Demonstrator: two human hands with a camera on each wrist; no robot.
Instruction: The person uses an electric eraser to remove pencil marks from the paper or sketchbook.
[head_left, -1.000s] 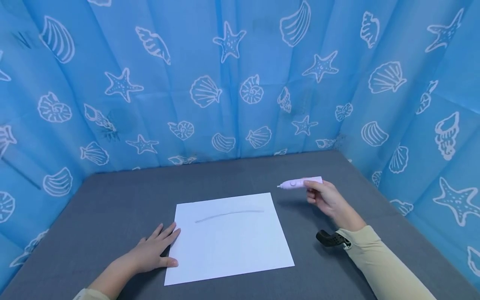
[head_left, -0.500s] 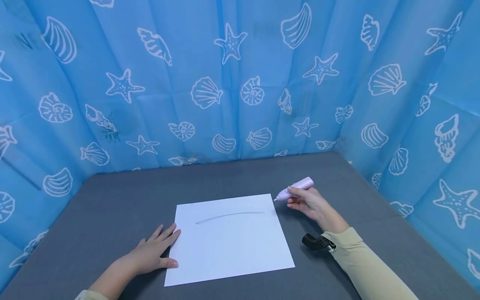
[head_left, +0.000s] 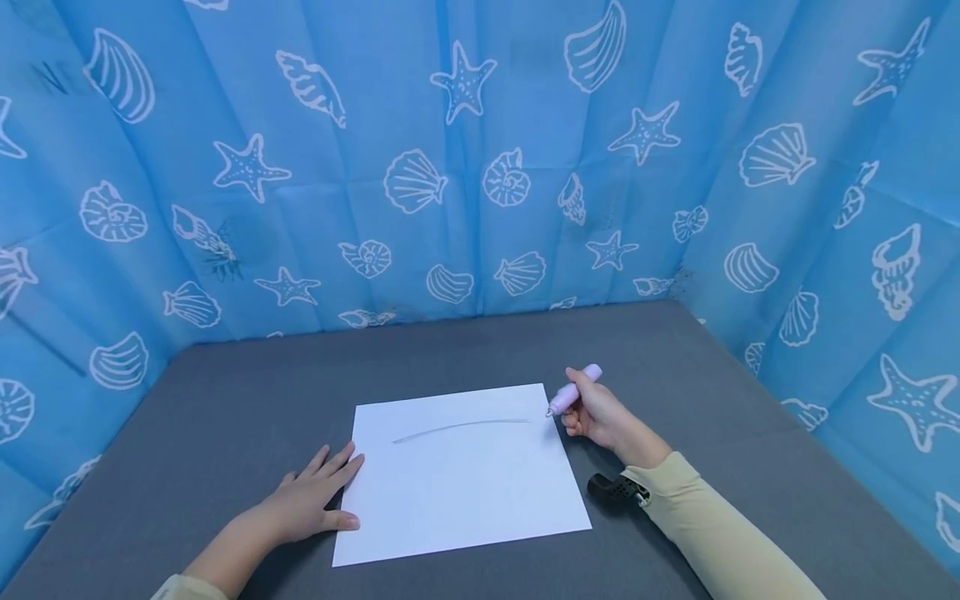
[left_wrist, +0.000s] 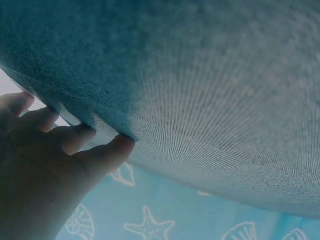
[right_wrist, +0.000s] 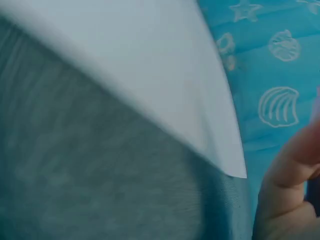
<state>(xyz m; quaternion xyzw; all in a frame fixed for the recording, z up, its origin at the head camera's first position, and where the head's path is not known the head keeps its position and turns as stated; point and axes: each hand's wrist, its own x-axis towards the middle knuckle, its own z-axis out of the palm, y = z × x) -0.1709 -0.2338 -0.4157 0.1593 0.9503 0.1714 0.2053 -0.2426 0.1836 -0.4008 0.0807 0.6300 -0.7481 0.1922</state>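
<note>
A sheet of white paper lies on the table, with a thin, curved grey line across its upper part. My left hand rests flat at the paper's left edge, fingers spread and tips on the sheet. My right hand grips a fat, pale purple pen-shaped device. Its narrow tip points down and left, over the upper right edge of the paper beside the line's right end. In the right wrist view only the thumb side of the right hand shows, and most of the device is out of frame.
The grey cloth-covered table reaches back to a blue curtain printed with white shells and starfish. A black camera mount sits under the right wrist, beyond the paper's right edge.
My right hand has moved left and down toward the paper, tilting the pale purple device from nearly level to tip-down. My left hand and the paper have stayed in place.
</note>
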